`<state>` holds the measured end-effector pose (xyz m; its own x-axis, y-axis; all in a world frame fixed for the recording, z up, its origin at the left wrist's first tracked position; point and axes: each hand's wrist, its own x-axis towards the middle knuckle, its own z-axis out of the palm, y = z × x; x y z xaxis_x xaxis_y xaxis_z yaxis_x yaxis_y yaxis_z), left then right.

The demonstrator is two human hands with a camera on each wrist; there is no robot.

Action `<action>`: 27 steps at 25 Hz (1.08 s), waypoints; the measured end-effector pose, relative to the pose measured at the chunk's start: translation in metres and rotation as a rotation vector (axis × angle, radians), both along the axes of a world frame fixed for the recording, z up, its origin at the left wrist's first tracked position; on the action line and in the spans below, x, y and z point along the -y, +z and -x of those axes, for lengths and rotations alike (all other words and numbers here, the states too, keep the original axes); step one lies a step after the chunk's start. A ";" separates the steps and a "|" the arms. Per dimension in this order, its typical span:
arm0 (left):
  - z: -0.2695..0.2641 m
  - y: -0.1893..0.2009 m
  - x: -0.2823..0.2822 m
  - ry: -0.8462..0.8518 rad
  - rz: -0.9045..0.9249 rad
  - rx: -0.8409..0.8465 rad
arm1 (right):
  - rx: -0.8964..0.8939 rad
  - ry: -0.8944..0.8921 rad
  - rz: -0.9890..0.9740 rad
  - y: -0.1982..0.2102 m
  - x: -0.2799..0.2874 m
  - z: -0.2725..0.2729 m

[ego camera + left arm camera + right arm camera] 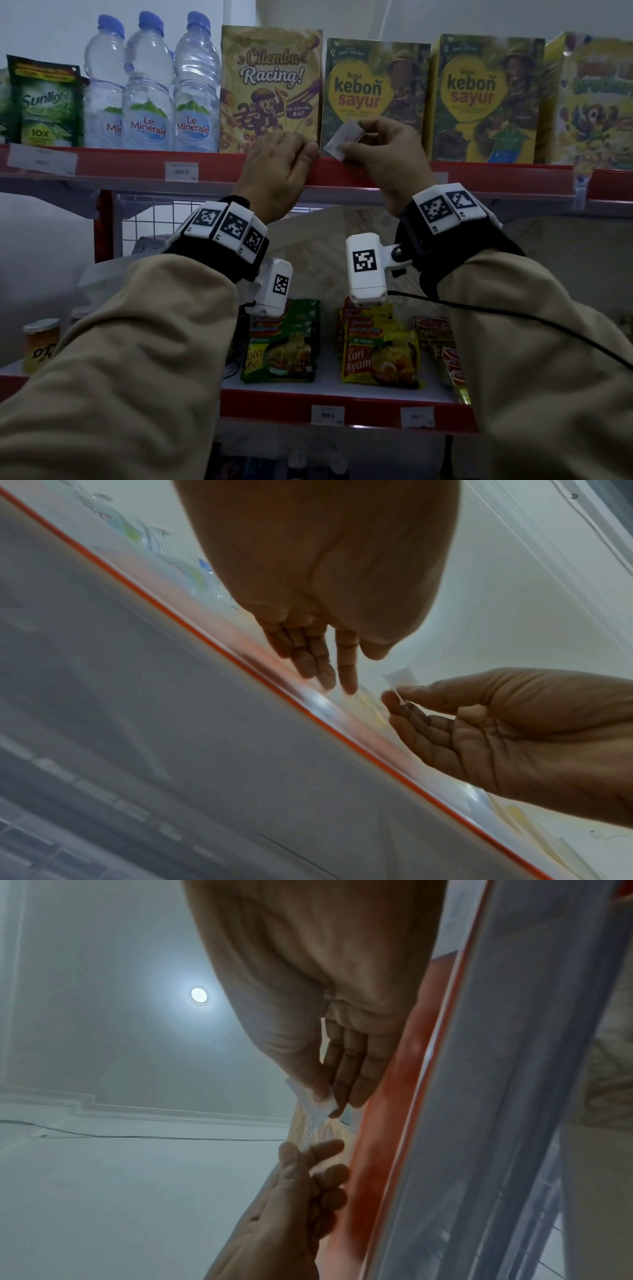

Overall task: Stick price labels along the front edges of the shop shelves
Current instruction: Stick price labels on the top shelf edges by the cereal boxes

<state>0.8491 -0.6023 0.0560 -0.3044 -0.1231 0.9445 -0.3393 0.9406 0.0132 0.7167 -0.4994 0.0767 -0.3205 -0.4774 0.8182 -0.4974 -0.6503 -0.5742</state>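
Observation:
My right hand (352, 145) pinches a small white price label (343, 139) between thumb and forefinger, tilted, just above the red front edge (479, 174) of the upper shelf, in front of a Kebon Sayur box. The left wrist view shows this label (400, 678) at the tips of the right hand (397, 696). The right wrist view shows the label (313, 1100) close to the red strip (387, 1123). My left hand (291, 154) lies on the same edge just left of the label, its fingers (325, 674) straight and touching the strip (205, 634).
Water bottles (147, 85), a Sunlight pouch (44, 102) and cereal boxes (270, 89) stand on the upper shelf. A price label (181, 171) sits on its edge further left. The lower shelf holds noodle packs (380, 349), with two labels (327, 414) on its red edge.

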 end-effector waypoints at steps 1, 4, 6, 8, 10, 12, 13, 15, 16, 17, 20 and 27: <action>-0.001 -0.001 -0.001 0.004 0.007 0.015 | 0.024 0.033 0.000 -0.004 0.000 -0.001; -0.004 -0.002 -0.004 -0.020 -0.007 0.037 | 0.056 0.097 0.005 -0.015 0.003 -0.005; -0.005 -0.003 -0.006 -0.032 -0.029 0.029 | 0.042 0.132 0.035 -0.021 0.003 -0.008; -0.005 -0.003 -0.006 -0.028 -0.020 0.040 | -0.011 0.088 0.050 -0.024 0.004 -0.010; -0.008 -0.002 -0.004 -0.031 -0.014 0.069 | -0.112 -0.069 0.038 -0.023 0.004 -0.011; -0.011 0.000 -0.002 -0.037 -0.021 0.093 | -0.306 -0.304 0.032 -0.018 0.002 -0.011; -0.010 0.001 0.000 -0.040 -0.027 0.097 | -0.396 -0.411 0.026 -0.015 0.000 -0.011; -0.011 0.002 0.001 -0.049 -0.043 0.092 | -0.440 -0.500 0.021 -0.009 -0.002 -0.011; -0.011 0.003 0.002 -0.055 -0.050 0.089 | -0.406 -0.485 0.019 -0.007 -0.002 -0.011; -0.011 0.004 0.003 -0.051 -0.052 0.091 | -0.366 -0.460 0.016 -0.006 -0.001 -0.012; -0.011 0.008 0.005 0.008 -0.051 0.133 | -0.348 -0.482 -0.033 -0.007 0.002 -0.013; -0.033 0.015 0.008 0.050 0.006 0.263 | -0.364 -0.531 0.023 0.004 0.013 -0.015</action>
